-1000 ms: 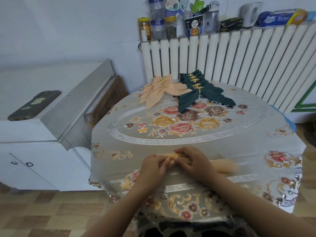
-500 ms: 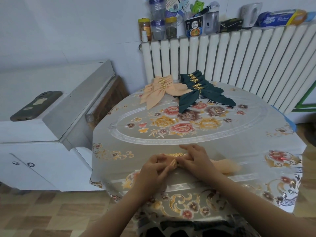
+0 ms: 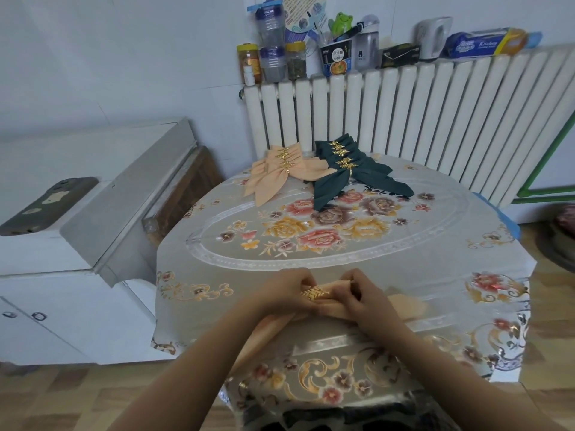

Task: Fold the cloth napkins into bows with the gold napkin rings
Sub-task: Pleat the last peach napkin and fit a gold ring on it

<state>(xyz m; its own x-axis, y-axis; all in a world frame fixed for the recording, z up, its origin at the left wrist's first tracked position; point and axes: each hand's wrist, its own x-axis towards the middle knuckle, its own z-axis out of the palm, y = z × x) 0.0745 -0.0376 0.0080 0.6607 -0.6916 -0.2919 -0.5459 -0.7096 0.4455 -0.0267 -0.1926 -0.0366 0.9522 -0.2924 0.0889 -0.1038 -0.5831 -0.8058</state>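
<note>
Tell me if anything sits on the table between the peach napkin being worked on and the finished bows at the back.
Nothing visible does. Both hands, left hand and right hand, hold the peach napkin with its gold ring; only bare tablecloth lies before the peach bows and green bows.

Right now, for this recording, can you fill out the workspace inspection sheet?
Surface: round table under a glossy floral tablecloth.
Job's things: peach cloth napkin with gold leaf napkin ring at the near edge; finished peach bows and dark green bows at the far edge.
Clutter: nothing seen on the table.
Grippers: left hand and right hand both grip the napkin.
Cables: nothing seen.
Surroundings: white radiator topped with jars; white cabinet left.
</note>
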